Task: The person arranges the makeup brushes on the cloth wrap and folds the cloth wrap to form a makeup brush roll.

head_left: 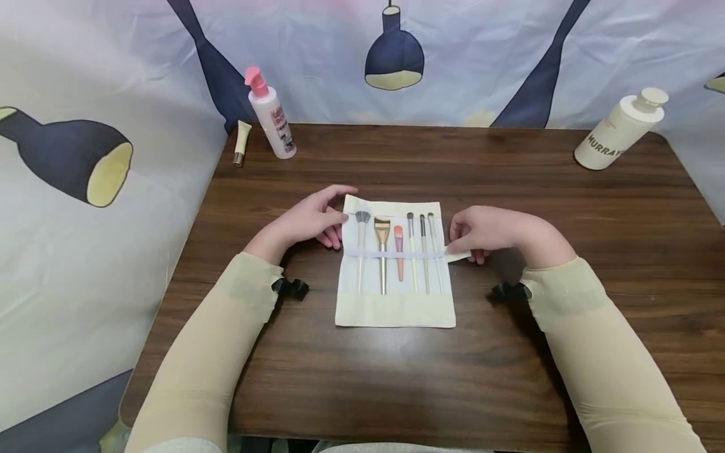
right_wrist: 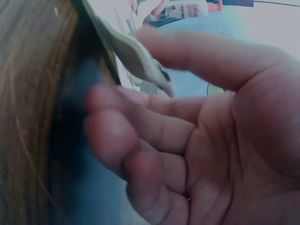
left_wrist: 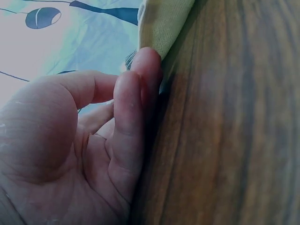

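An unrolled cream makeup brush roll (head_left: pixel 394 311) lies flat between the hands on the table. Under its pale elastic band are several brushes, among them a fan-shaped one (head_left: pixel 362 217), a wide gold-handled one (head_left: pixel 383 270) and a short pink one (head_left: pixel 399 233). My left hand (head_left: pixel 314 217) is at the roll's upper left edge, thumb on the border and index finger stretched past the corner. In the left wrist view, fingertips (left_wrist: pixel 147 58) meet the fabric edge. At the opposite side my right hand (head_left: pixel 493 229) holds a small fabric tab (right_wrist: pixel 133 54) between thumb and curled fingers.
A white pump bottle with a pink top (head_left: pixel 274 123) and a small cream tube (head_left: pixel 241 143) stand at the back left. At the back right is a white lettered bottle (head_left: pixel 620 129). A printed cloth (head_left: pixel 317 56) hangs behind the brown wooden table (head_left: pixel 362 390).
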`<act>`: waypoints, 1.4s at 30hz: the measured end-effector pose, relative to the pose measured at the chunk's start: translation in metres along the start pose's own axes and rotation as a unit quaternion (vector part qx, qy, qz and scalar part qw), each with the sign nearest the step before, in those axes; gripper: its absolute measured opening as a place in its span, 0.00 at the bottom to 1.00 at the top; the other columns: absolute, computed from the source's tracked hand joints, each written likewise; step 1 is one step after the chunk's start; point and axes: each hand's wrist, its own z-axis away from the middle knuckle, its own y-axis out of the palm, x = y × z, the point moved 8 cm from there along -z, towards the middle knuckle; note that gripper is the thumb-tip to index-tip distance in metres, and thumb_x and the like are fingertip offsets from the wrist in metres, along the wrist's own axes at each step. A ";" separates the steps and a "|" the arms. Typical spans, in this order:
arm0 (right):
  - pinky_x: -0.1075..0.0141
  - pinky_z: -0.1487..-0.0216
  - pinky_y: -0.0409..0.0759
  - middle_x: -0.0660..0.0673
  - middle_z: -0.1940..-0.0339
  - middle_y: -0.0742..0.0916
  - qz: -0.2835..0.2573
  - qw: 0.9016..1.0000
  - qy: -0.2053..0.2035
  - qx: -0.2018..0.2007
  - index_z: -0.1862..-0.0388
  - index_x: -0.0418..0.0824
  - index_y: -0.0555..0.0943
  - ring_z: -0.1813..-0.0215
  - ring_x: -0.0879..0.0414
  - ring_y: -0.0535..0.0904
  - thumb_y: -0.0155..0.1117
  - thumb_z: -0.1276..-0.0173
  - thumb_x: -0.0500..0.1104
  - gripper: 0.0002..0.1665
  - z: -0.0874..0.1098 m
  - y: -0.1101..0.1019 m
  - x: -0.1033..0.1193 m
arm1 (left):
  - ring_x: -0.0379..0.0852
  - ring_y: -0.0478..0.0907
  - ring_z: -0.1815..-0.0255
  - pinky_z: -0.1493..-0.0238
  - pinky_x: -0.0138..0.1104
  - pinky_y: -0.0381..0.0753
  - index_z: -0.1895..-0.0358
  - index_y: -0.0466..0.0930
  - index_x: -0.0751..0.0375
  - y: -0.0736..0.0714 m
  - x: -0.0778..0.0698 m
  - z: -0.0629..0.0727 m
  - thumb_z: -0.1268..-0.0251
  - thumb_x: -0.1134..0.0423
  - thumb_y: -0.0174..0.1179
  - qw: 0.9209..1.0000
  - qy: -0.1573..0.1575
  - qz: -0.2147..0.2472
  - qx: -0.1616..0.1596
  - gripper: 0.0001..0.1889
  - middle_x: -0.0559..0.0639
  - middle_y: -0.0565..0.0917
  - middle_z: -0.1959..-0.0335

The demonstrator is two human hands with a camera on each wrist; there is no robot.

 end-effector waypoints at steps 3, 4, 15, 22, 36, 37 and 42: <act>0.61 0.72 0.81 0.44 0.79 0.86 -0.002 1.000 -0.005 0.024 0.62 0.37 0.79 0.78 0.52 0.83 0.69 0.29 0.46 0.13 0.003 0.002 -0.001 | 0.58 0.87 0.77 0.74 0.45 0.88 0.23 0.65 0.38 -0.003 -0.003 -0.001 0.21 0.63 0.54 1.000 0.018 0.001 -0.012 0.28 0.65 0.84 0.74; 0.61 0.72 0.81 0.44 0.79 0.86 -0.002 1.000 -0.005 0.029 0.64 0.37 0.79 0.78 0.52 0.82 0.69 0.29 0.45 0.12 0.004 0.002 -0.001 | 0.58 0.87 0.77 0.74 0.45 0.88 0.24 0.67 0.38 -0.003 -0.004 -0.001 0.21 0.63 0.54 1.000 0.020 0.001 -0.016 0.27 0.65 0.84 0.74; 0.60 0.72 0.79 0.45 0.80 0.82 0.021 0.999 -0.014 -0.038 0.62 0.37 0.79 0.79 0.52 0.78 0.61 0.28 0.39 0.05 0.002 -0.015 -0.016 | 0.53 0.88 0.74 0.72 0.40 0.89 0.43 0.78 0.61 -0.003 0.001 -0.001 0.19 0.60 0.54 1.000 -0.010 -0.009 -0.028 0.12 0.61 0.87 0.69; 0.60 0.73 0.76 0.42 0.75 0.80 -0.027 0.991 0.018 -0.129 0.57 0.36 0.77 0.77 0.51 0.75 0.59 0.25 0.39 0.07 -0.003 -0.027 -0.033 | 0.51 0.87 0.72 0.69 0.38 0.88 0.54 0.77 0.64 0.015 0.005 0.002 0.25 0.63 0.61 0.997 0.004 -0.054 0.050 0.07 0.57 0.88 0.70; 0.45 0.26 0.69 0.38 0.31 0.82 -0.046 0.978 -0.098 -0.178 0.22 0.35 0.66 0.24 0.43 0.72 0.60 0.23 0.36 0.32 -0.003 -0.032 0.003 | 0.49 0.87 0.72 0.69 0.38 0.87 0.60 0.75 0.63 0.074 -0.013 0.028 0.30 0.68 0.64 0.963 0.002 -0.117 0.242 0.06 0.55 0.89 0.72; 0.44 0.25 0.67 0.39 0.29 0.80 -0.054 0.976 -0.105 -0.183 0.22 0.36 0.65 0.23 0.43 0.70 0.59 0.23 0.36 0.33 0.000 -0.035 0.007 | 0.49 0.87 0.72 0.69 0.38 0.87 0.60 0.75 0.63 0.076 -0.016 0.029 0.30 0.68 0.64 0.962 0.004 -0.121 0.245 0.06 0.55 0.89 0.72; 0.45 0.25 0.68 0.41 0.30 0.81 -0.084 0.963 -0.128 -0.221 0.26 0.37 0.70 0.26 0.45 0.73 0.59 0.22 0.37 0.27 0.019 -0.043 0.019 | 0.48 0.88 0.71 0.67 0.38 0.88 0.62 0.75 0.63 0.089 -0.020 0.035 0.29 0.68 0.64 0.955 0.003 -0.126 0.267 0.06 0.54 0.89 0.72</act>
